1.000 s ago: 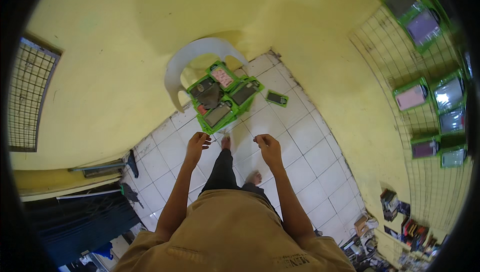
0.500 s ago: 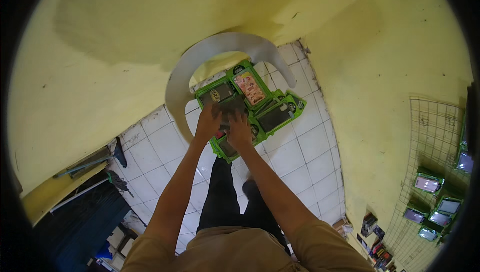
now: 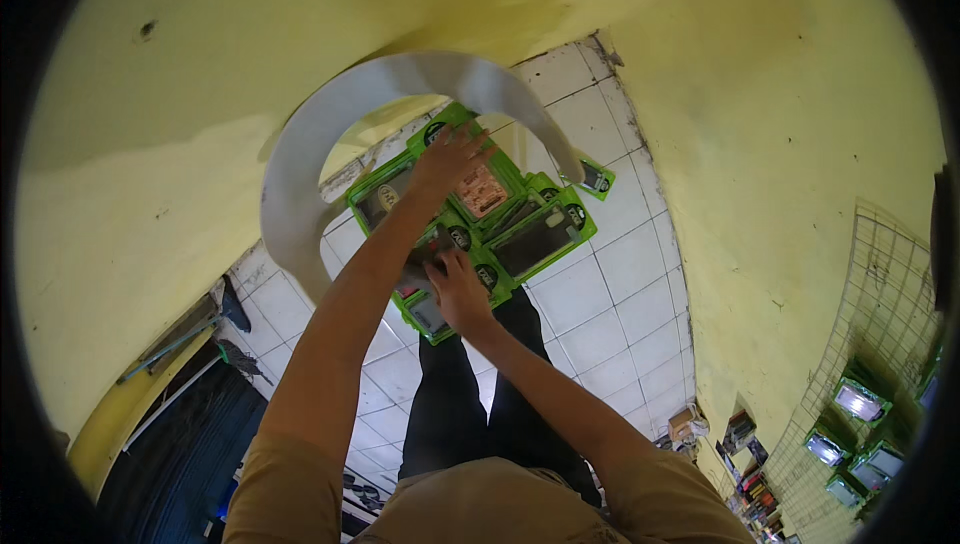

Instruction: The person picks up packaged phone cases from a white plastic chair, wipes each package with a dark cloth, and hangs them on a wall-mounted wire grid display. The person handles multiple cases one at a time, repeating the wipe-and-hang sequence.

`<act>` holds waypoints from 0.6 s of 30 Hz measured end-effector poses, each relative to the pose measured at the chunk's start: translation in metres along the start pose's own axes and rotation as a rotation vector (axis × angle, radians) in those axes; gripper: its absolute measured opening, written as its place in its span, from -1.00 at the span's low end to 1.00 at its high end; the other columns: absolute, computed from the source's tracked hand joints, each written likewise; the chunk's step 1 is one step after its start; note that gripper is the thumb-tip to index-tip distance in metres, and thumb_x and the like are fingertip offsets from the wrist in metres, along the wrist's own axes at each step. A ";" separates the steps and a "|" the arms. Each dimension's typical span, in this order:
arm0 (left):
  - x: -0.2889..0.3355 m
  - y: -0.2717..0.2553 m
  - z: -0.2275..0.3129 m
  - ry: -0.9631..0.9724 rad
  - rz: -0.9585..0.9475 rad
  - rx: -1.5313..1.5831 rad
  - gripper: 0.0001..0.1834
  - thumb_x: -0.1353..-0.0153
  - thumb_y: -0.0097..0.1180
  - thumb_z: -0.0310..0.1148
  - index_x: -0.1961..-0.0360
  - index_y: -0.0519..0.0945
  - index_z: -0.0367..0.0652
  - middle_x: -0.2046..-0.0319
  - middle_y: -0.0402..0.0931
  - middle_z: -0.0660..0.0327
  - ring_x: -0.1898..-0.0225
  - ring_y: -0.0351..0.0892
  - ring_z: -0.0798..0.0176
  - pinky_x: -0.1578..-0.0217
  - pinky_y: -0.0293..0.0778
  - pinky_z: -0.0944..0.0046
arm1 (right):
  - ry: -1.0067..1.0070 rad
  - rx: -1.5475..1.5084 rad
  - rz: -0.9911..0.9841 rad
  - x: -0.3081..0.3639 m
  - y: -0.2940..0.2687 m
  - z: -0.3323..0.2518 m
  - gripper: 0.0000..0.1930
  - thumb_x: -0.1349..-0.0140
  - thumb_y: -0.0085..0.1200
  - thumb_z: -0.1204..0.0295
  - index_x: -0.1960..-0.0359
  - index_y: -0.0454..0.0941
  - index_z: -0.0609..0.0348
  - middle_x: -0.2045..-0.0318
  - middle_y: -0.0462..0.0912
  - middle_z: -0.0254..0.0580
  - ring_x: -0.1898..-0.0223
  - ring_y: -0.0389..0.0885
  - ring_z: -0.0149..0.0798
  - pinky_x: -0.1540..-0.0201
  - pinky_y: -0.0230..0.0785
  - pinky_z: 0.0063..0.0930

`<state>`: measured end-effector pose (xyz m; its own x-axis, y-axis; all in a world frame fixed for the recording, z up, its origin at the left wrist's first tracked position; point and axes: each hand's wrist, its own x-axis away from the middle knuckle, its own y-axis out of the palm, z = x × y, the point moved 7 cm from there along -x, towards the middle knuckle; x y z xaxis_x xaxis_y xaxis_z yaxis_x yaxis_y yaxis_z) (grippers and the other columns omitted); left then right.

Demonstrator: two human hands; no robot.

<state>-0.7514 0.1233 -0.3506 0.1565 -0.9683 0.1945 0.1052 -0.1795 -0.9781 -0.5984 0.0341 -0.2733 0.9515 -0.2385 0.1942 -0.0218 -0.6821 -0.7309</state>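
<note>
Several green-edged packages with phone cases lie piled on a grey chair (image 3: pixel 300 159). My left hand (image 3: pixel 450 162) reaches over the far part of the pile, fingers stretched across the upper end of a pink patterned phone case package (image 3: pixel 482 192). Closer to me, my right hand (image 3: pixel 460 292) has its fingers closed at a dark, blurred phone case (image 3: pixel 420 272). Beneath the left forearm, a dark case package with an oval label (image 3: pixel 380 202) is partly covered. To the right of the pink one rests a black phone case package (image 3: pixel 532 242).
A small green package (image 3: pixel 597 180) sits at the right end of the chair's curved back. Yellow walls meet the white tiled floor (image 3: pixel 575 294). On the right, a wire grid (image 3: pixel 850 294) holds more packages. A broom (image 3: pixel 235 306) leans at the left.
My left hand has moved away from the right one, up to the pink package. The right hand has come slightly nearer to me with the dark case. My view has shifted too.
</note>
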 end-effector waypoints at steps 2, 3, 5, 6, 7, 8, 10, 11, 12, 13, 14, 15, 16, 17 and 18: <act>-0.001 0.015 0.000 0.009 -0.115 -0.051 -0.29 -0.24 0.13 -0.31 -0.43 0.25 0.18 -0.46 0.15 0.35 -0.49 0.07 0.08 -0.44 0.11 -0.07 | 0.007 -0.119 0.063 0.018 -0.024 -0.009 -0.55 0.06 0.27 0.62 0.03 0.62 0.19 0.04 0.46 -0.03 -0.09 0.43 0.07 -0.15 0.39 -0.09; 0.000 0.012 0.000 0.012 -0.068 -0.075 -0.30 -0.25 0.12 -0.33 -0.43 0.25 0.17 -0.46 0.15 0.34 -0.49 0.07 0.08 -0.45 0.09 -0.07 | 0.003 -0.156 0.063 0.027 -0.035 -0.011 -0.55 0.06 0.27 0.63 0.02 0.63 0.18 0.04 0.47 -0.04 -0.09 0.43 0.07 -0.15 0.40 -0.10; 0.005 0.012 0.000 0.016 -0.134 -0.067 -0.31 -0.26 0.10 -0.36 -0.43 0.26 0.16 -0.45 0.16 0.34 -0.49 0.06 0.08 -0.46 0.05 -0.07 | 0.015 -0.222 0.086 0.047 -0.056 -0.012 -0.55 0.06 0.28 0.64 0.03 0.64 0.16 0.03 0.49 -0.05 -0.10 0.44 0.06 -0.14 0.41 -0.12; 0.008 0.006 -0.002 0.023 -0.144 -0.071 -0.30 -0.24 0.10 -0.41 -0.42 0.26 0.13 -0.45 0.17 0.32 -0.49 0.06 0.06 -0.46 0.04 -0.09 | 0.029 -0.249 0.114 0.056 -0.067 -0.011 -0.55 0.06 0.27 0.64 0.03 0.65 0.16 0.02 0.50 -0.06 -0.11 0.45 0.06 -0.13 0.42 -0.13; 0.011 -0.002 -0.005 0.032 -0.139 -0.059 -0.30 -0.22 0.10 -0.45 -0.41 0.27 0.10 -0.45 0.17 0.30 -0.49 0.06 0.05 -0.46 0.04 -0.10 | 0.043 -0.278 0.141 0.067 -0.076 -0.009 -0.55 0.06 0.27 0.65 0.04 0.65 0.15 0.02 0.51 -0.06 -0.12 0.45 0.06 -0.11 0.43 -0.15; 0.016 -0.012 -0.006 0.040 -0.149 -0.048 -0.29 -0.20 0.10 -0.50 -0.41 0.27 0.07 -0.45 0.18 0.29 -0.49 0.07 0.03 -0.46 0.03 -0.11 | 0.073 -0.300 0.166 0.077 -0.084 -0.005 -0.56 0.05 0.26 0.66 0.05 0.66 0.16 0.01 0.52 -0.07 -0.10 0.47 0.05 -0.11 0.44 -0.16; 0.027 -0.042 -0.009 0.031 -0.065 -0.013 -0.27 -0.16 0.14 -0.51 -0.39 0.27 -0.01 -0.43 0.19 0.20 -0.48 0.09 0.00 -0.46 0.02 -0.14 | 0.143 -0.357 0.209 0.097 -0.097 0.004 -0.59 0.04 0.24 0.67 0.07 0.67 0.16 0.00 0.54 -0.08 -0.08 0.50 0.04 -0.10 0.45 -0.17; 0.033 -0.056 -0.009 0.020 -0.066 0.006 -0.26 -0.13 0.15 -0.52 -0.39 0.27 -0.04 -0.42 0.20 0.15 -0.47 0.10 -0.01 -0.46 0.02 -0.15 | 0.170 -0.383 0.230 0.106 -0.103 0.006 -0.59 0.05 0.24 0.67 0.08 0.68 0.16 0.01 0.55 -0.08 -0.07 0.51 0.04 -0.10 0.44 -0.19; 0.039 -0.072 -0.012 -0.059 -0.030 0.136 -0.22 -0.10 0.19 -0.48 -0.40 0.25 -0.07 -0.41 0.20 0.08 -0.46 0.11 -0.06 -0.46 0.01 -0.16 | 0.208 -0.416 0.250 0.114 -0.110 0.008 -0.60 0.06 0.24 0.67 0.09 0.68 0.16 0.01 0.56 -0.08 -0.06 0.52 0.03 -0.10 0.44 -0.21; 0.049 -0.086 -0.012 -0.139 -0.032 0.270 -0.17 -0.07 0.22 -0.45 -0.41 0.22 -0.10 -0.40 0.20 0.01 -0.44 0.11 -0.11 -0.46 0.00 -0.16 | 0.246 -0.449 0.270 0.120 -0.118 0.009 -0.60 0.06 0.24 0.67 0.10 0.68 0.17 0.02 0.57 -0.08 -0.04 0.54 0.02 -0.10 0.44 -0.22; 0.062 -0.099 -0.011 -0.218 -0.032 0.390 -0.12 -0.03 0.26 -0.41 -0.42 0.19 -0.13 -0.38 0.20 -0.07 -0.43 0.12 -0.16 -0.46 0.00 -0.17 | 0.261 -0.410 0.318 0.127 -0.132 0.008 -0.65 -0.05 0.22 0.64 0.07 0.65 0.18 0.05 0.59 -0.05 -0.03 0.56 0.02 -0.13 0.44 -0.23; 0.076 -0.104 -0.007 -0.338 -0.109 0.566 -0.06 -0.02 0.26 -0.37 -0.44 0.10 -0.16 -0.35 0.22 -0.13 -0.41 0.17 -0.16 -0.44 0.05 -0.13 | 0.321 -0.477 0.394 0.132 -0.147 0.008 -0.67 -0.09 0.20 0.64 0.06 0.64 0.20 0.06 0.61 -0.07 -0.01 0.58 -0.03 -0.12 0.43 -0.27; 0.095 -0.114 -0.001 -0.437 -0.116 0.733 0.01 -0.01 0.27 -0.33 -0.47 0.01 -0.20 -0.32 0.24 -0.19 -0.39 0.21 -0.15 -0.43 0.10 -0.09 | 0.381 -0.554 0.478 0.136 -0.163 0.006 -0.68 -0.12 0.19 0.63 0.04 0.62 0.22 0.07 0.62 -0.09 0.01 0.59 -0.08 -0.11 0.43 -0.31; 0.116 -0.128 0.012 -0.410 -0.052 1.214 0.05 -0.11 0.21 -0.28 -0.52 -0.14 -0.17 -0.32 0.25 -0.18 -0.29 0.34 -0.13 -0.31 0.28 -0.03 | 0.525 -0.632 0.529 0.140 -0.175 0.003 -0.69 -0.16 0.17 0.63 0.02 0.61 0.24 0.08 0.64 -0.10 0.03 0.61 -0.13 -0.10 0.43 -0.35; 0.140 -0.142 0.027 -0.429 0.042 1.481 -0.06 -0.16 0.13 -0.22 -0.49 -0.05 -0.22 -0.32 0.28 -0.13 -0.29 0.35 -0.11 -0.32 0.27 -0.01 | 0.498 -0.813 0.638 0.145 -0.195 -0.009 -0.70 -0.22 0.14 0.61 -0.01 0.58 0.28 0.08 0.65 -0.13 0.03 0.60 -0.22 -0.08 0.42 -0.39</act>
<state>-0.7178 0.0182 -0.1823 0.4179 -0.8006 0.4295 0.9014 0.4242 -0.0863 -0.4594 0.1263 -0.0969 0.4729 -0.8248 0.3099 -0.8208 -0.5403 -0.1855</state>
